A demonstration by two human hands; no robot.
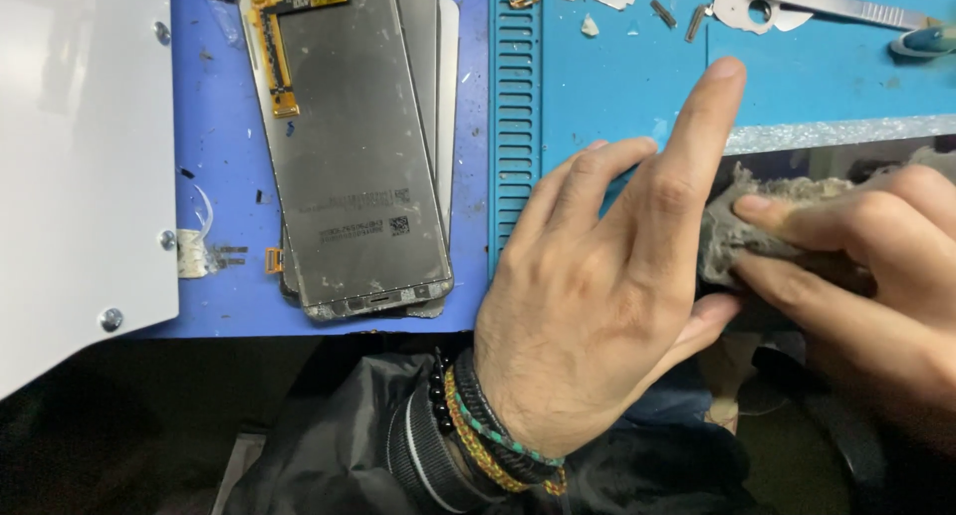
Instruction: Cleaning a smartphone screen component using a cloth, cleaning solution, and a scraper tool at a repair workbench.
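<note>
Person seated at blue work mat (617, 97), hands meeting at table's front edge. Right hand (856, 276) pinched shut on grey fuzzy rag (767, 206), thumb and fingers gripping it, likely for wiping. Left hand (588, 306) fingers spread apart, thumb pressed near rag; anything held beneath it cannot be seen. Stack of phone screen panels (354, 146) lies face down on mat, well apart to left. White metal plate (80, 156) at far left. Tweezers (836, 2) and scraps along top edge. Nothing blocks hands.
</note>
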